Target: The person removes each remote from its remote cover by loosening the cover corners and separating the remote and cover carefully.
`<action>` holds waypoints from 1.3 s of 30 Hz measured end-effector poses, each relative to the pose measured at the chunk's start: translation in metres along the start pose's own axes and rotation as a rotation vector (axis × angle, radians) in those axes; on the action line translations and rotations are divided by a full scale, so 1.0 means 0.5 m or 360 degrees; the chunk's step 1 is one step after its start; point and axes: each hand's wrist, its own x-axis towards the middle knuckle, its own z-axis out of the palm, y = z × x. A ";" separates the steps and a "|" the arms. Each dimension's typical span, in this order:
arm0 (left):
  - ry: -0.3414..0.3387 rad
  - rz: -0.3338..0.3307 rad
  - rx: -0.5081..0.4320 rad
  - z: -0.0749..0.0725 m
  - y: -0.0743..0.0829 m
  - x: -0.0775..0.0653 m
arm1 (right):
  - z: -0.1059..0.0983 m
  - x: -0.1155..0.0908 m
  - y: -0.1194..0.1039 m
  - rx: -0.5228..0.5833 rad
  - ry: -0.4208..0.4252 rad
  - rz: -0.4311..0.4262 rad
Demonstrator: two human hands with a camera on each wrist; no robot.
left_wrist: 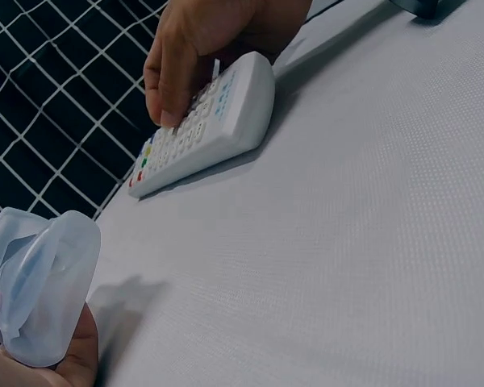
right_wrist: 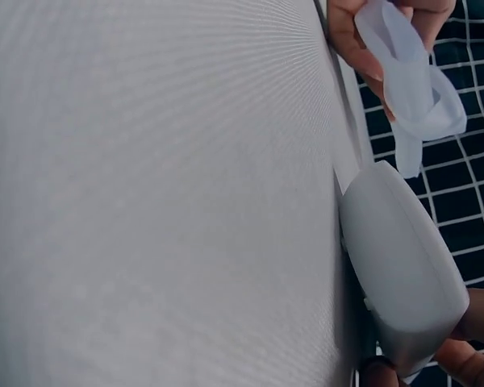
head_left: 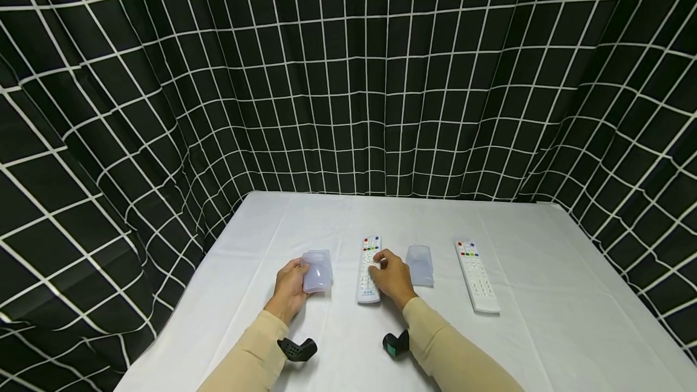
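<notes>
My left hand (head_left: pixel 291 288) holds a translucent, soft remote cover (head_left: pixel 318 271) by its left side, thumb on top. In the left wrist view, the cover (left_wrist: pixel 52 282) bulges open between thumb and fingers. My right hand (head_left: pixel 393 275) is over a white remote control (head_left: pixel 368 283), with thumb and fingers curled at its keypad and right edge. The left wrist view shows a fingertip against the keys of the remote (left_wrist: pixel 189 141). In the right wrist view the plain end of the remote (right_wrist: pixel 399 266) stands close, fingers at its lower edge.
A second translucent cover (head_left: pixel 420 266) lies flat just right of my right hand. Farther right, another white remote control (head_left: pixel 478 277) rests at a slant, keys up. The white-covered table (head_left: pixel 572 295) is enclosed by black curtains (head_left: pixel 365 89) with a white grid.
</notes>
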 end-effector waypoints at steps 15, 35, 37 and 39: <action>0.0061 0.0286 0.0679 0.003 -0.002 0.012 | -0.001 -0.005 -0.005 -0.0074 0.0013 -0.0018; 0.0167 0.0596 0.1515 -0.009 -0.006 0.021 | -0.006 -0.012 -0.008 -0.0071 0.0027 0.0024; 0.0187 0.0596 0.1514 -0.010 -0.005 0.021 | -0.006 -0.012 -0.008 -0.0070 0.0029 0.0027; 0.0203 0.0609 0.1511 -0.011 -0.005 0.021 | -0.006 -0.012 -0.007 -0.0072 0.0028 0.0026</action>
